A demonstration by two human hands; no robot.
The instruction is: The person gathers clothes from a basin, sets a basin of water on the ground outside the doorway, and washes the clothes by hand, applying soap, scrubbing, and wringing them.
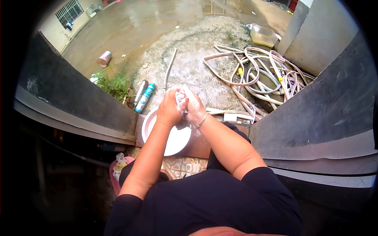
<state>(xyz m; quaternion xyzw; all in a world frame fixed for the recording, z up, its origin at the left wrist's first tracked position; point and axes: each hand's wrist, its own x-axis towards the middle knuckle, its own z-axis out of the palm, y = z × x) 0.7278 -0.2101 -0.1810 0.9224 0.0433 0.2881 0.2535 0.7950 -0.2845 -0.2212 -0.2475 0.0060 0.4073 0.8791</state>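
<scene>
My left hand (170, 109) and my right hand (193, 105) are pressed together, closed around a whitish, sudsy cloth (180, 98). Most of the cloth is hidden by my fingers, and white lather covers parts of both hands. A bracelet (202, 119) circles my right wrist. Just below my hands sits a round white basin (176, 143), partly covered by my left forearm. Something dark shows in the basin under my hands; I cannot make out what it is.
A spray can (145, 97) and a dark cylinder (139, 92) lie left of the basin. Coiled hoses (256, 72) spread at right, near a clear plastic tub (263, 36). Dark door panels flank me. A pink container (114, 177) stands at lower left. Wet ground lies beyond.
</scene>
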